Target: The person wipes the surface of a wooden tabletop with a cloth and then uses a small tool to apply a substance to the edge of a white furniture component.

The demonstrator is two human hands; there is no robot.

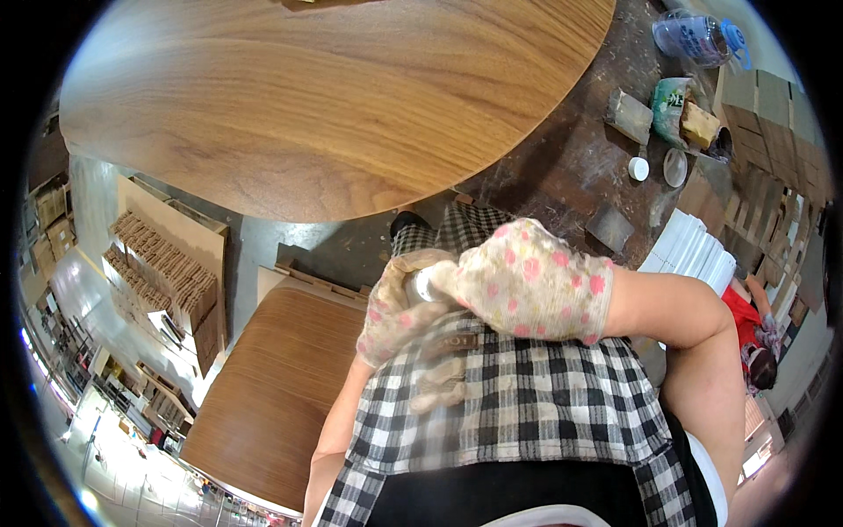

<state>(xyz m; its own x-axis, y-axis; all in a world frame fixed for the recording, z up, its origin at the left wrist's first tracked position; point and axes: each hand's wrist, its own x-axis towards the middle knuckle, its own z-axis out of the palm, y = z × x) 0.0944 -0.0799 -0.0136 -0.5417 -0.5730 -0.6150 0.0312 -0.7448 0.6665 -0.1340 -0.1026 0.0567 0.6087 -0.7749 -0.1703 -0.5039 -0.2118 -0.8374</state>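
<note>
My left hand [399, 307] wears a beige work glove with pink dots and is curled in front of my checked apron [527, 395]. Between its fingers shows a small white round thing [424, 284], mostly hidden, so its kind is unclear. From the right comes my right hand [536, 281], in a matching glove, its fingers closed and pressed against the same white thing. Beyond both hands lies a rounded wood-grain tabletop [351, 105]. Its near edge is a short way from my gloves.
On the stained surface at right are a grey block [629, 117], a white cap [638, 169], a green bag [670, 110], a yellow sponge [700, 126] and a clear bottle [692, 38]. Another wood-grain panel [272, 395] stands at left. A person in red [745, 318] is far right.
</note>
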